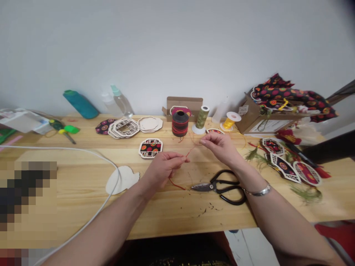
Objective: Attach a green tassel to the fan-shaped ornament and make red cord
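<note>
Between my two hands runs a thin red cord (189,153). My left hand (169,166) pinches it between thumb and fingers, and a loose end hangs below that hand towards the table. My right hand (217,146), a little higher and to the right, has thumb and forefinger closed on the cord's other part. Behind the hands stands a spool of red cord (180,125). Black-handled scissors (215,186) lie below my right hand, blades pointing left. A framed patterned fabric piece (150,148) sits just behind my left hand.
A white cable (91,152) crosses the left side over a pale flat cutout (123,180). Behind are stacked wooden frames (126,128), a green thread spool (203,117) and a yellow one (231,121). At right stand a cardboard box (266,122) and finished-looking ornaments (285,168).
</note>
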A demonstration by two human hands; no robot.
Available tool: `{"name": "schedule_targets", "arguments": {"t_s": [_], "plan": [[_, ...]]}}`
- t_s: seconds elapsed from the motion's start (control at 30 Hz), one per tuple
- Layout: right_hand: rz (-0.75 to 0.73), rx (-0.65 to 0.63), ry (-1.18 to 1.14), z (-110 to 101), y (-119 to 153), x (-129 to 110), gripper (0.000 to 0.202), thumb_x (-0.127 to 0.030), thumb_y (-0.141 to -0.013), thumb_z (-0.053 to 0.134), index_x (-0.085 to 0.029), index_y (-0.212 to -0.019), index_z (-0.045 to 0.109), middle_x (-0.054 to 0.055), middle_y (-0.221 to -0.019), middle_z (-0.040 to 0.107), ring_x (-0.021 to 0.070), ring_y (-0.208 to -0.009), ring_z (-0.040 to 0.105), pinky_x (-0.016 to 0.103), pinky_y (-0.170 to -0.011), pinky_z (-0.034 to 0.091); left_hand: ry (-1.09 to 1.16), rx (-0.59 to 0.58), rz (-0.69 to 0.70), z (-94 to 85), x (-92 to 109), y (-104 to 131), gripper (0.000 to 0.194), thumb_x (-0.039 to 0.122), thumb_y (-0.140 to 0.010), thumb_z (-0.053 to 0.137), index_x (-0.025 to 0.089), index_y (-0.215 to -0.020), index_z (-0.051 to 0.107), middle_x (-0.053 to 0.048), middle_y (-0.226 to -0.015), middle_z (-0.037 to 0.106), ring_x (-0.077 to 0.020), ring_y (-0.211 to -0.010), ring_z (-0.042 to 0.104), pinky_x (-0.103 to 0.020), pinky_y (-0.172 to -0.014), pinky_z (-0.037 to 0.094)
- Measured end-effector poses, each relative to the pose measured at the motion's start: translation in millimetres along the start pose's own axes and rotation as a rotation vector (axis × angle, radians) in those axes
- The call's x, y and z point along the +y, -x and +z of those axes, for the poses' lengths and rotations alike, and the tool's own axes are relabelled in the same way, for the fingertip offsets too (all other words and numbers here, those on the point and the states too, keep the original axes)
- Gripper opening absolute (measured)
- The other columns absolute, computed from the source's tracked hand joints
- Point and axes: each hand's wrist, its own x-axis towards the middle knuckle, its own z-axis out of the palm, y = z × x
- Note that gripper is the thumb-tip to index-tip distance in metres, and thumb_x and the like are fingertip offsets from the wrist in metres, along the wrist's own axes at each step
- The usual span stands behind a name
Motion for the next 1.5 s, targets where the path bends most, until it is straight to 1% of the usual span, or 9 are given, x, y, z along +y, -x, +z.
{"name": "schedule_targets", "arguments": {"t_s": [0.2, 0.37, 0.63, 0.8, 0.9, 1.03, 1.13, 1.27, 1.5], "plan": [[-0.093, 0.050, 0.141, 1.3, -3.9, 12.8, 0.013, -0.024, -0.078, 0.059, -0.015, -0.070, 0.065, 0.003, -0.069, 0.062, 0.0134, -0.066, 0.054, 0.027, -0.065, 0.042, -0.016, 0.043, -0.016, 0.0, -2.3, -1.2, 0.021, 0.035, -0.065, 0.073, 0.014, -0.071, 0.074, 0.008, -0.041, 0.031, -0.0027, -0.037, 0.019, -0.021, -0.038, 0.008], [-0.058, 0.192, 0.651, -11.8, -5.2, 14.2, 0.017, -0.016, -0.081, 0.053, -0.013, -0.086, 0.068, 0.012, -0.087, 0.066, 0.0221, -0.084, 0.057, 0.034, -0.075, 0.043, -0.012, 0.127, -0.010, -1.1, -4.4, -3.5, 0.025, 0.036, -0.064, 0.073, 0.013, -0.073, 0.072, 0.009, -0.040, 0.031, -0.0022, -0.036, 0.020, -0.020, -0.039, 0.008], [0.020, -0.293, 0.938, -21.6, 0.8, 2.0, 0.025, -0.008, -0.079, 0.047, -0.016, -0.087, 0.070, 0.010, -0.094, 0.068, 0.0197, -0.090, 0.060, 0.026, -0.075, 0.042, 0.066, 0.223, 0.044, -1.1, -1.1, -3.8, 0.026, 0.034, -0.062, 0.074, 0.011, -0.074, 0.072, 0.009, -0.042, 0.030, -0.0024, -0.038, 0.021, -0.018, -0.038, 0.012], [0.206, -0.147, 1.356, -40.4, 9.3, -21.8, 0.027, -0.003, -0.078, 0.042, -0.006, -0.085, 0.069, 0.020, -0.091, 0.064, 0.0287, -0.090, 0.060, 0.033, -0.073, 0.043, 0.070, 0.232, 0.050, -1.9, -1.6, -4.4, 0.026, 0.034, -0.062, 0.074, 0.011, -0.075, 0.072, 0.009, -0.043, 0.030, -0.0023, -0.038, 0.022, -0.018, -0.038, 0.012], [0.110, -0.131, 1.269, -49.9, 30.5, -34.8, 0.032, -0.004, -0.080, 0.040, -0.009, -0.099, 0.065, 0.018, -0.099, 0.063, 0.0256, -0.089, 0.061, 0.033, -0.075, 0.046, 0.049, 0.212, 0.047, -1.6, -2.4, -3.8, 0.027, 0.035, -0.064, 0.073, 0.011, -0.076, 0.072, 0.009, -0.042, 0.030, -0.0023, -0.038, 0.021, -0.019, -0.038, 0.011], [0.024, -0.455, 0.943, -49.9, 81.3, -23.5, 0.039, -0.010, -0.077, 0.048, -0.018, -0.114, 0.057, 0.011, -0.110, 0.063, 0.0220, -0.099, 0.061, 0.032, -0.086, 0.048, 0.045, 0.218, 0.041, 0.1, -2.3, -2.6, 0.028, 0.036, -0.064, 0.073, 0.011, -0.076, 0.072, 0.010, -0.041, 0.028, -0.0025, -0.038, 0.020, -0.019, -0.039, 0.011], [0.021, -0.398, 0.910, -44.2, 113.2, -3.3, 0.058, -0.005, -0.076, 0.045, -0.018, -0.132, 0.041, 0.013, -0.133, 0.050, 0.0243, -0.120, 0.049, 0.040, -0.099, 0.042, 0.060, 0.215, 0.028, 1.1, -2.1, -2.0, 0.027, 0.036, -0.063, 0.073, 0.011, -0.075, 0.072, 0.010, -0.040, 0.029, -0.0024, -0.037, 0.019, -0.019, -0.039, 0.010], [0.088, -0.377, 0.837, -35.9, 124.3, 5.5, 0.050, -0.005, -0.075, 0.042, -0.019, -0.123, 0.047, 0.012, -0.118, 0.057, 0.0230, -0.109, 0.054, 0.041, -0.093, 0.045, 0.059, 0.213, 0.018, 2.8, -1.0, -0.6, 0.027, 0.036, -0.061, 0.074, 0.012, -0.074, 0.072, 0.010, -0.040, 0.031, -0.0024, -0.037, 0.019, -0.020, -0.039, 0.009], [0.174, -0.446, 0.587, -43.3, 114.7, -20.4, 0.031, -0.007, -0.071, 0.048, -0.019, -0.098, 0.057, 0.006, -0.096, 0.059, 0.0186, -0.087, 0.056, 0.032, -0.078, 0.047, 0.044, 0.215, 0.064, 4.7, 2.9, 0.5, 0.030, 0.037, -0.059, 0.076, 0.012, -0.074, 0.073, 0.009, -0.039, 0.033, -0.0028, -0.037, 0.021, -0.021, -0.039, 0.010]]}}
